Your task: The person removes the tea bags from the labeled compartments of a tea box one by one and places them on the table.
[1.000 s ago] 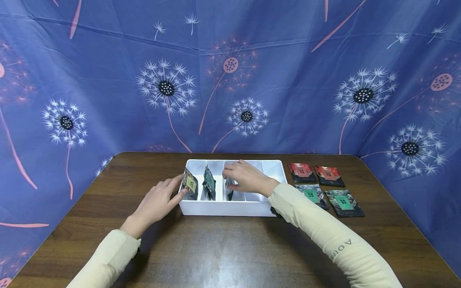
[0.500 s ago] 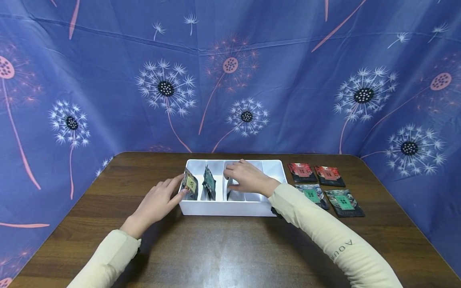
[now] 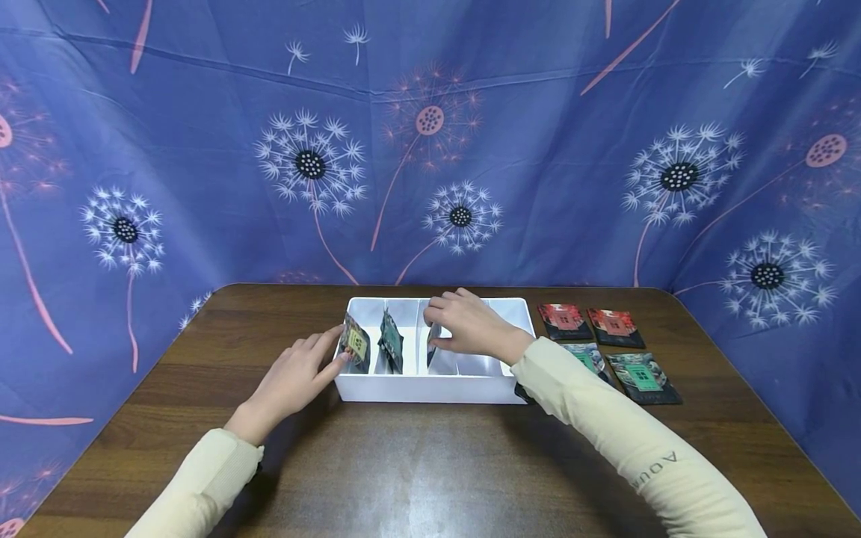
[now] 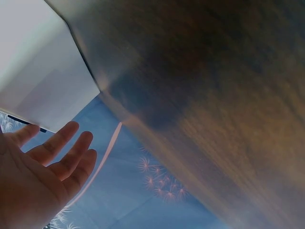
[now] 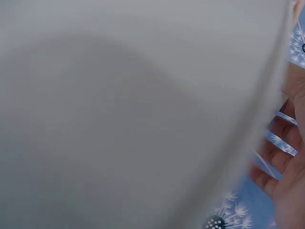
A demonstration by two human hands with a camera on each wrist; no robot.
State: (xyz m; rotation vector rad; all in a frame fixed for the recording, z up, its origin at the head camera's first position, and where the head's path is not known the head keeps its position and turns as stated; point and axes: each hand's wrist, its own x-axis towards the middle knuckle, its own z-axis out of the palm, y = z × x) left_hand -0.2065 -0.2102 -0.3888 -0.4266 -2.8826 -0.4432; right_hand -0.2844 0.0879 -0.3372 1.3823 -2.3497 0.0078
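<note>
A white divided box stands on the table. My left hand rests at its left end, thumb right at the rim beside a sachet with a yellow label. In the left wrist view, the fingers spread loosely next to the box wall. A green-patterned sachet leans upright in the neighbouring compartment. Near the box's middle, my right hand pinches a dark sachet, mostly hidden by the fingers. Blurred box wall fills most of the right wrist view.
Right of the box lie two red-labelled sachets and two green-labelled ones, one partly behind my right sleeve. A blue dandelion-print cloth hangs behind the wooden table.
My right hand has shifted slightly right and up, and the pinched sachet has moved with it. The left hand and the other sachets have stayed in place.
</note>
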